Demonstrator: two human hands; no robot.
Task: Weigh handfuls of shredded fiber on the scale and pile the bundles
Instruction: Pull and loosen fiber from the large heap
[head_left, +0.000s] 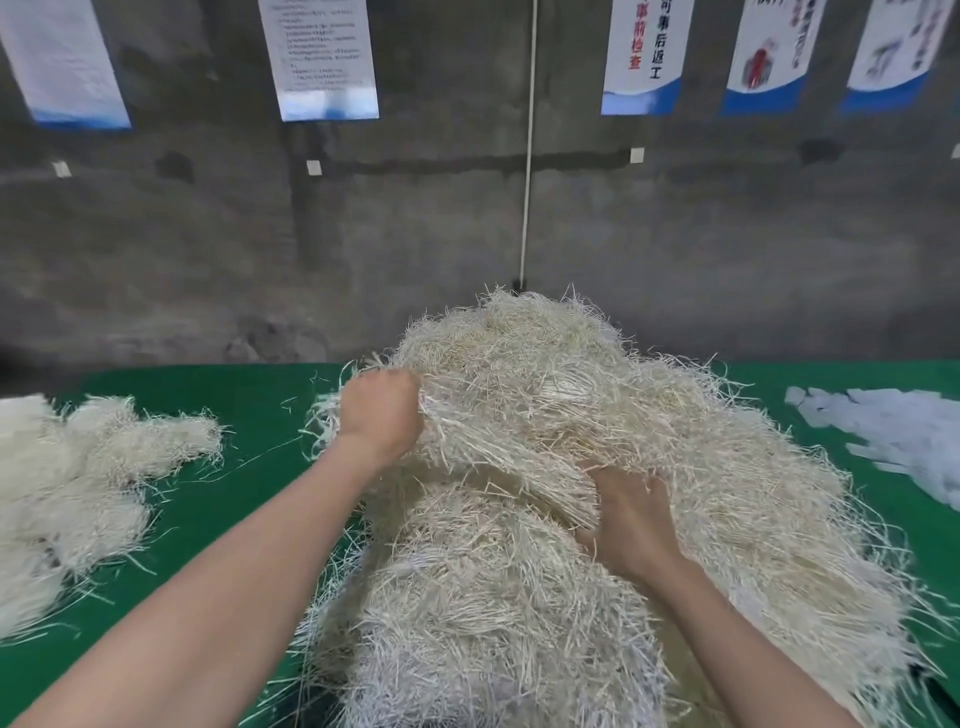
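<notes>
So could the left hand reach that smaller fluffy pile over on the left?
Probably yes. Only green table and stray strands lie between the left hand and the smaller pile. But its grip holds fiber from the big heap, so it must let go first.

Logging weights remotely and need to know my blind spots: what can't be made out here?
Head view:
- Scale: nowhere visible; the fiber heap may hide it.
- Right hand: fingertips buried in heap, grip unclear.
- Side pile: cut off by left edge.
- White pieces: blurred, cut by right edge.
</notes>
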